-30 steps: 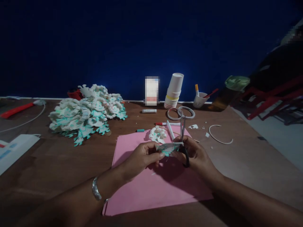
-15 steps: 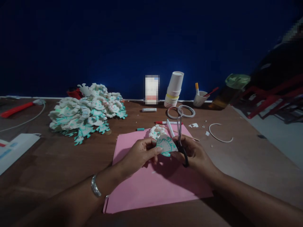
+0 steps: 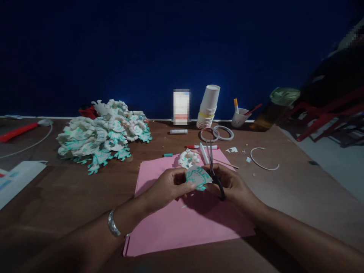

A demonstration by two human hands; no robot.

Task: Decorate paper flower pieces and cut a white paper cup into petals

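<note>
My left hand [image 3: 173, 184] pinches a small white paper piece [image 3: 198, 177] marked with green lines, above a stack of pink paper [image 3: 182, 225]. In my right hand [image 3: 231, 184] are black-handled scissors [image 3: 216, 178], their blades pointing up and away, slightly apart. The right fingertips are close to the right edge of the paper piece; whether they touch it I cannot tell. Just behind, a ring of curled white paper [image 3: 186, 158] lies at the top of the pink stack, beside a white pen [image 3: 203, 152].
A heap of white and green paper cut-outs [image 3: 105, 136] fills the back left. Stacked paper cups [image 3: 209, 106], a cup holding a marker [image 3: 240, 118] and two tape-like rings [image 3: 224, 133] stand or lie at the back. White paper scraps [image 3: 233, 150] and a curved strip [image 3: 263, 167] are on the right.
The paper piece has turned from nearly edge-on to showing its green-marked face. The scissors' blades have shifted a little to the left, with the right hand still around the handles.
</note>
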